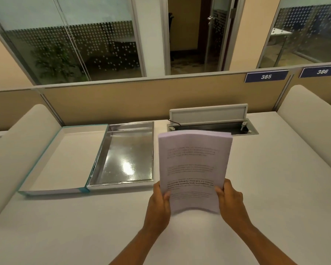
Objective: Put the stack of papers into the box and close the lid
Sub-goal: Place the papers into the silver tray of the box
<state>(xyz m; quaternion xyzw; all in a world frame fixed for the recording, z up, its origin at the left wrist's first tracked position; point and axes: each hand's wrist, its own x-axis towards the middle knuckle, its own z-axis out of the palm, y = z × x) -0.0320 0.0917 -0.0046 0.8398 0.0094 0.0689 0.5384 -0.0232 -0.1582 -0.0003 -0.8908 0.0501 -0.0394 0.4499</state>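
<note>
Both hands, left (159,202) and right (231,200), clamp the stack of papers (194,169) upright, long axis pointing away.

Print on the stack of papers (193,169) blurs, unreadable

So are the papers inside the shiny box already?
No, both hands, left hand and right hand, hold the stack of papers above the desk, right of the open box.

Warm, dim-ish indoor light from overhead. Bright glare patch on shiny box (126,159) floor. Soft shadow under stack of papers (194,169); print blurred w/ motion. Wide-angle bends desk (275,188) edges, partitions.
</note>
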